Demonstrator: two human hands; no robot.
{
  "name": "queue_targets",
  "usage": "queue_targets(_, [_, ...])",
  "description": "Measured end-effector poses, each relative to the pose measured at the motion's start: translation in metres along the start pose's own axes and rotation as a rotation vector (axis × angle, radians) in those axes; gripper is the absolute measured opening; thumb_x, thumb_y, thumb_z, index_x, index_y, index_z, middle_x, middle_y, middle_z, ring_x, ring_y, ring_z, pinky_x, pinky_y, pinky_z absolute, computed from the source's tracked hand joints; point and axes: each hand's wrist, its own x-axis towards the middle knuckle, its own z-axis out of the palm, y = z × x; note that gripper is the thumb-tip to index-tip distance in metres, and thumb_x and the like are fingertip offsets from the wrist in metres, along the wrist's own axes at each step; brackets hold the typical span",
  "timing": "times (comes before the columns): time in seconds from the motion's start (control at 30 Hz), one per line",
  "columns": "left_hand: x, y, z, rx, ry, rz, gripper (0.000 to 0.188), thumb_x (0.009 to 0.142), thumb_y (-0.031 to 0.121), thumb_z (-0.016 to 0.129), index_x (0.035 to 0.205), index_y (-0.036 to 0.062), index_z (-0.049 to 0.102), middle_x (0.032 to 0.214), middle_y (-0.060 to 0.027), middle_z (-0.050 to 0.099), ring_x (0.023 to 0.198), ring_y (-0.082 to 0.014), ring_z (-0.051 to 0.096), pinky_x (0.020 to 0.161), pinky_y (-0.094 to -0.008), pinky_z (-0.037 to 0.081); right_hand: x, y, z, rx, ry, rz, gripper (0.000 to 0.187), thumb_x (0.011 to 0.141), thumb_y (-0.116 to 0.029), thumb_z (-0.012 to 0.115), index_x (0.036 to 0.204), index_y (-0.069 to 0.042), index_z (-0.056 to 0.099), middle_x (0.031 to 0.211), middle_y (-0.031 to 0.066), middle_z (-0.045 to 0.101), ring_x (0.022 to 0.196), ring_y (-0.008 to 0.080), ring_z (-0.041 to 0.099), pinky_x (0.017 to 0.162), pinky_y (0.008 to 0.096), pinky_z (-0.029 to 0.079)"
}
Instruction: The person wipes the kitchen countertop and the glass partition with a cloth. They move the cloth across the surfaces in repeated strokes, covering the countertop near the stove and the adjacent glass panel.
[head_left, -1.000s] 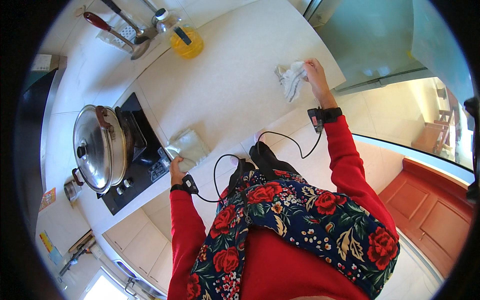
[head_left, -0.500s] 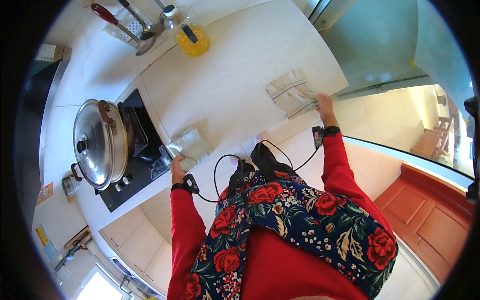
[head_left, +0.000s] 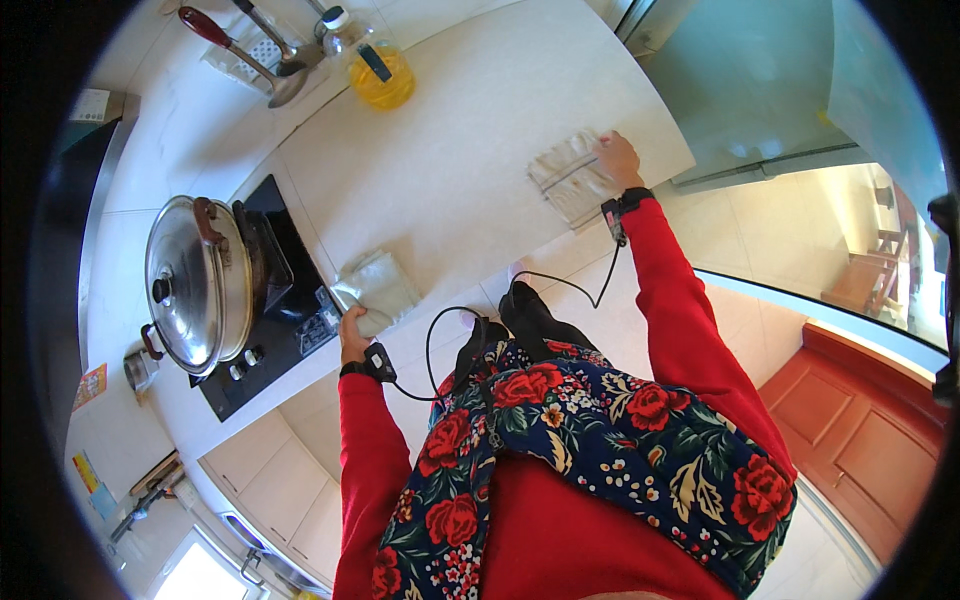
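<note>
Handling of two cloths on the counter [head_left: 440,150]: left hand [head_left: 353,336] pinches the pale cloth [head_left: 382,285], right hand [head_left: 618,160] grips the striped cloth [head_left: 566,186]; shifting either calls for firm fingers.

Kitchen, with stove [head_left: 275,365], lidded pot [head_left: 190,290], ladle [head_left: 287,88].

No words or numbers can be read anywhere. An orange sheet [head_left: 90,387] near the left rim bears print too small to make out, as does a yellow, red and blue label [head_left: 92,478] below it. A patterned silvery patch [head_left: 320,322] (perhaps a label) lies on the black cooktop [head_left: 228,398]. A pale box [head_left: 90,104] at upper left shows small illegible dark marks.
</note>
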Motion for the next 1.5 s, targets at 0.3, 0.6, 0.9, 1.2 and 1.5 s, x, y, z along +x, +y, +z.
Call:
queue_targets(0.3, [-0.008, 0.019, 0.004, 0.181, 0.019, 0.052, 0.061, 0.055, -0.002, 0.076, 0.109, 0.0134, 0.052, 0.104, -0.0111, 0.055, 0.096, -0.0245, 0.057, 0.08, -0.0334, 0.049, 0.017, -0.045, -0.01, 0.043, 0.05, -0.361, 0.021, 0.076, -0.023, 0.062, 0.091, -0.008, 0.061, 0.093, 0.0131, 0.064, 0.09, 0.0294, 0.061, 0.074, 0.0395, 0.047])
queue_targets(0.6, [-0.005, 0.008, 0.005, 0.216, 0.053, 0.155, 0.042, 0.068, 0.005, 0.069, 0.105, 0.0148, 0.053, 0.103, -0.0086, 0.056, 0.092, -0.0236, 0.058, 0.068, -0.0393, 0.052, -0.015, -0.025, -0.037, 0.346, 0.039, -0.513, 0.015, 0.077, -0.01, 0.059, 0.09, -0.005, 0.059, 0.083, 0.0129, 0.064, 0.079, 0.0298, 0.062, 0.071, 0.0381, 0.049])
queue_targets(0.9, [0.0, -0.003, 0.0, 0.168, -0.004, 0.163, 0.032, 0.073, 0.006, 0.065, 0.102, 0.0156, 0.055, 0.107, -0.0085, 0.054, 0.093, -0.0219, 0.057, 0.072, -0.0348, 0.053, -0.108, 0.015, -0.05, 0.057, -0.217, -0.74, 0.019, 0.076, -0.013, 0.06, 0.094, -0.01, 0.063, 0.087, 0.0109, 0.061, 0.086, 0.0311, 0.057, 0.072, 0.0389, 0.046])
queue_targets(1.2, [-0.001, 0.012, 0.007, -0.181, 0.007, -0.039, 0.021, 0.08, 0.019, 0.059, 0.099, 0.0147, 0.056, 0.107, -0.0076, 0.053, 0.093, -0.022, 0.056, 0.073, -0.0363, 0.052, -0.118, 0.001, -0.024, -0.004, 0.102, -0.783, 0.043, 0.073, -0.023, 0.067, 0.114, -0.011, 0.057, 0.122, 0.0127, 0.052, 0.113, 0.0318, 0.047, 0.091, 0.0451, 0.039])
queue_targets(1.5, [-0.008, 0.029, 0.013, -0.211, 0.081, -0.111, 0.022, 0.077, 0.025, 0.06, 0.095, 0.0129, 0.057, 0.105, -0.0077, 0.055, 0.094, -0.022, 0.057, 0.072, -0.0382, 0.051, -0.094, 0.009, 0.009, -0.304, 0.115, -0.622, 0.055, 0.082, -0.024, 0.06, 0.134, -0.027, 0.042, 0.146, 0.0104, 0.029, 0.134, 0.0316, 0.027, 0.103, 0.0567, 0.024])
